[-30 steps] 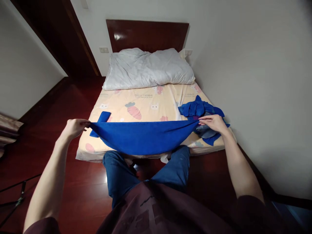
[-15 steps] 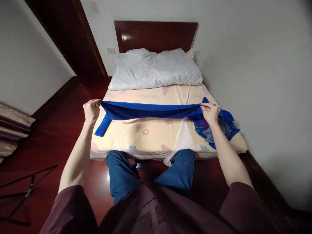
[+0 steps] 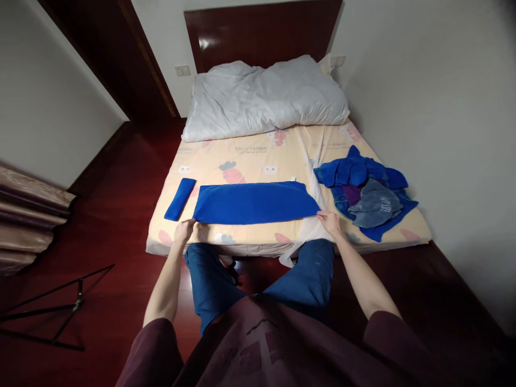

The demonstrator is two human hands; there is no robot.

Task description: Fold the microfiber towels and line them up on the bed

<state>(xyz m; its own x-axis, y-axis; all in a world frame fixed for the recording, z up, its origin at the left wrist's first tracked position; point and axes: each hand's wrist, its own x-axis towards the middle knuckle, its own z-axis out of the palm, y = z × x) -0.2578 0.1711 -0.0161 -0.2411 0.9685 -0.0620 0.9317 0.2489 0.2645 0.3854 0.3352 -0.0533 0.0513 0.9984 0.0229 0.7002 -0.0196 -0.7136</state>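
Head view: The left hand (image 3: 185, 229) is clamped, thumb against fingers, on the near left corner of the blue cloth (image 3: 256, 203). The right hand (image 3: 329, 221) is clamped likewise on the near right corner. The hands are well apart, with the near edge of the cloth stretched between them. The cloth lies spread on the near part of the bed (image 3: 209, 156). Just beside its left end lies a narrow folded blue bundle (image 3: 180, 199), set at a slant. Right of the cloth, near the right hand, lies a crumpled clothes pile (image 3: 352, 174) in blue, purple and grey. A pale quilt (image 3: 266, 99) lies against the headboard (image 3: 262, 32).
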